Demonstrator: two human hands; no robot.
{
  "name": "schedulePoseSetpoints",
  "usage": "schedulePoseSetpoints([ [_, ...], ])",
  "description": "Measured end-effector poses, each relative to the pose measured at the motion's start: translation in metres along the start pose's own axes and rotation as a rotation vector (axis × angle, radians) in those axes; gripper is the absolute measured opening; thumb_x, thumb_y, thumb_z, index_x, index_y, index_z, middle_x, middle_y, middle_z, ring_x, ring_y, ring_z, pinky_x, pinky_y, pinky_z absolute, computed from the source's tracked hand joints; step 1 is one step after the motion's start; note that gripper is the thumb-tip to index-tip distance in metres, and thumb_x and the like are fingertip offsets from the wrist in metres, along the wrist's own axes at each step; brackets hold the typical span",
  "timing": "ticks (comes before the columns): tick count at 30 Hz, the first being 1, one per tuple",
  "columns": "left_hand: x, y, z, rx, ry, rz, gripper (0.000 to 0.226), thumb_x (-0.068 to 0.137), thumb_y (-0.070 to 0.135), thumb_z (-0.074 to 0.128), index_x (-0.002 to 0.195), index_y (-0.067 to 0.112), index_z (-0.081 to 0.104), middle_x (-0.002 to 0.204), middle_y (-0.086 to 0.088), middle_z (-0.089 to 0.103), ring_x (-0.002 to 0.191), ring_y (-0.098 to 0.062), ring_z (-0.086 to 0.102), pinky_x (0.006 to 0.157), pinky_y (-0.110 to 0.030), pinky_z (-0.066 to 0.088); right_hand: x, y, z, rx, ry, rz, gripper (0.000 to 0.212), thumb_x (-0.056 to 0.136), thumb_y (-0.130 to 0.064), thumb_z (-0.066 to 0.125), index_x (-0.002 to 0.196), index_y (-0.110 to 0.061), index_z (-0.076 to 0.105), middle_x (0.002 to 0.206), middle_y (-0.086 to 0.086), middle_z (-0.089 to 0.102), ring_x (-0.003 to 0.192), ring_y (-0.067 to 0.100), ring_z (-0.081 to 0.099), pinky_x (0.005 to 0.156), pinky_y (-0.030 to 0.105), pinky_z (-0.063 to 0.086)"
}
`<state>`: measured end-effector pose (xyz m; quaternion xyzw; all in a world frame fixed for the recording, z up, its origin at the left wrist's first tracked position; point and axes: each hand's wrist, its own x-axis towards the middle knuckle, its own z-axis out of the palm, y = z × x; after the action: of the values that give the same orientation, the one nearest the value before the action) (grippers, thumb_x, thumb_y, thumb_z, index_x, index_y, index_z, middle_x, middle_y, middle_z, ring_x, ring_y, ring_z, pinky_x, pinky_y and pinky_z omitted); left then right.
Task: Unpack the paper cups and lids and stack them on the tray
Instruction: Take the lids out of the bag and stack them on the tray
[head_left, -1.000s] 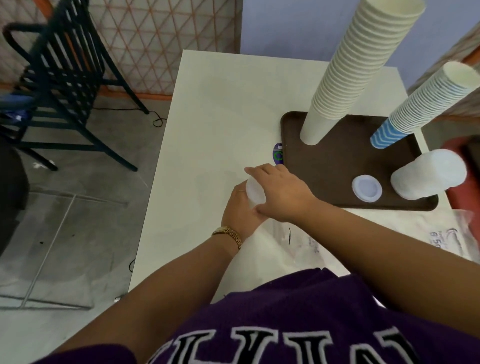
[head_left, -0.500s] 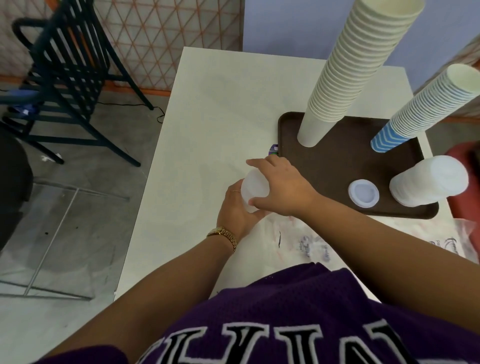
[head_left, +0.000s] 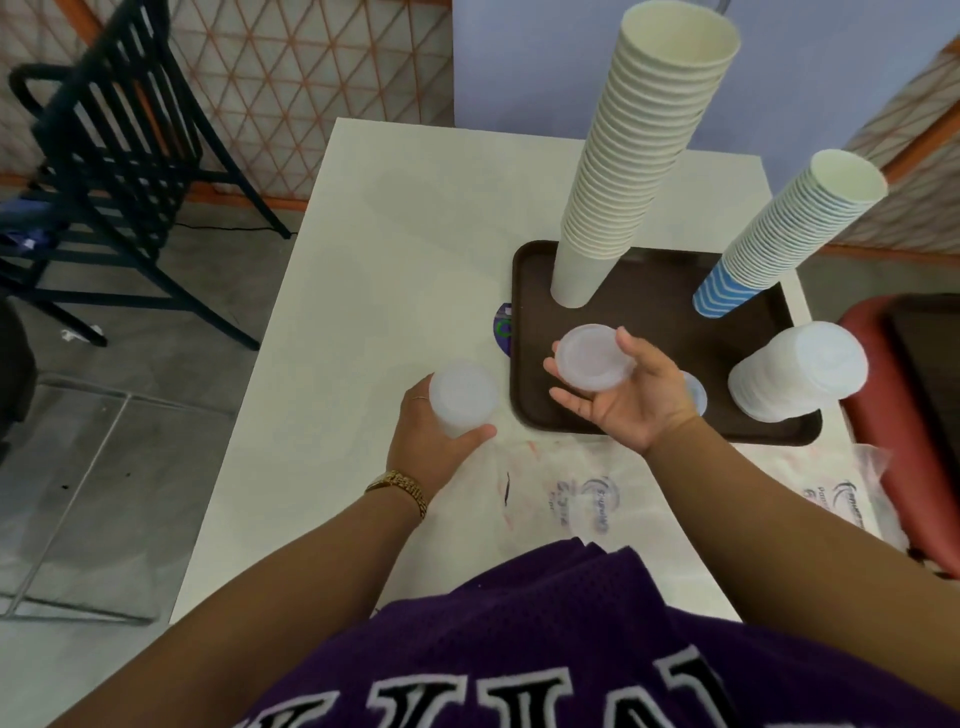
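Note:
My left hand (head_left: 428, 441) grips a short stack of translucent lids (head_left: 461, 397) just left of the brown tray (head_left: 530, 410). My right hand (head_left: 631, 397) holds a few lids (head_left: 592, 364) palm-up above the tray's front part. On the tray stand a tall stack of cream cups (head_left: 639, 140), a leaning stack of blue-striped cups (head_left: 779, 234) and a pile of lids (head_left: 797, 376) at the right. A single lid (head_left: 696, 395) on the tray is partly hidden behind my right hand.
Empty printed plastic bags (head_left: 587, 499) lie on the white table (head_left: 395, 270) in front of the tray. A small purple sticker (head_left: 503, 332) sits at the tray's left edge. A dark metal chair (head_left: 119, 156) stands on the floor at left; a red seat (head_left: 914, 395) at right.
My right hand has lifted a few lids off the stack in my left hand and moved right, over the tray. My left hand stayed beside the tray with its stack.

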<state>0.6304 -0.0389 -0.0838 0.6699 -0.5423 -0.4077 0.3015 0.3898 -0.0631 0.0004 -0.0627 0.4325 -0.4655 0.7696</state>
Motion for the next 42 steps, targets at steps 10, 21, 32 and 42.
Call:
schedulePoseSetpoints([
  [10,-0.011,0.016,0.017,0.030,0.090,-0.024,0.092,0.062,0.042,0.089,0.136,0.023,0.039,0.135,-0.001,0.036,0.116,-0.013,0.042,0.100,-0.031,0.042,-0.007,-0.049,-0.054,-0.690,0.685,-0.174,0.041,0.082,-0.026,0.075,0.119,-0.018,0.059,0.117,0.007,0.063,0.105,0.025,0.061,0.095,0.041,0.052],
  [21,-0.017,0.031,0.032,0.038,0.141,-0.067,0.093,0.066,0.040,0.088,0.141,0.019,0.036,0.139,-0.005,0.039,0.124,-0.021,0.043,0.104,-0.036,0.041,0.002,-0.065,-0.101,-1.062,0.832,-0.215,0.033,0.097,-0.015,0.049,0.129,-0.014,0.057,0.128,0.008,0.058,0.117,0.030,0.054,0.095,0.036,0.046],
  [32,-0.016,0.030,0.035,0.058,0.155,-0.065,0.093,0.065,0.042,0.087,0.141,0.022,0.036,0.139,-0.004,0.041,0.125,-0.022,0.043,0.104,-0.040,0.043,0.009,-0.052,-0.110,-1.744,0.689,-0.186,0.060,0.095,-0.034,0.057,0.149,-0.022,0.034,0.146,0.011,0.036,0.133,0.034,0.040,0.105,0.045,0.041],
  [42,-0.018,0.031,0.036,0.060,0.162,-0.076,0.092,0.066,0.040,0.087,0.140,0.020,0.037,0.137,-0.004,0.041,0.117,-0.015,0.042,0.096,-0.031,0.041,0.013,-0.043,-0.099,-2.027,0.440,-0.145,0.080,0.080,-0.040,0.076,0.146,-0.031,0.033,0.146,0.009,0.030,0.132,0.032,0.033,0.100,0.044,0.046],
])
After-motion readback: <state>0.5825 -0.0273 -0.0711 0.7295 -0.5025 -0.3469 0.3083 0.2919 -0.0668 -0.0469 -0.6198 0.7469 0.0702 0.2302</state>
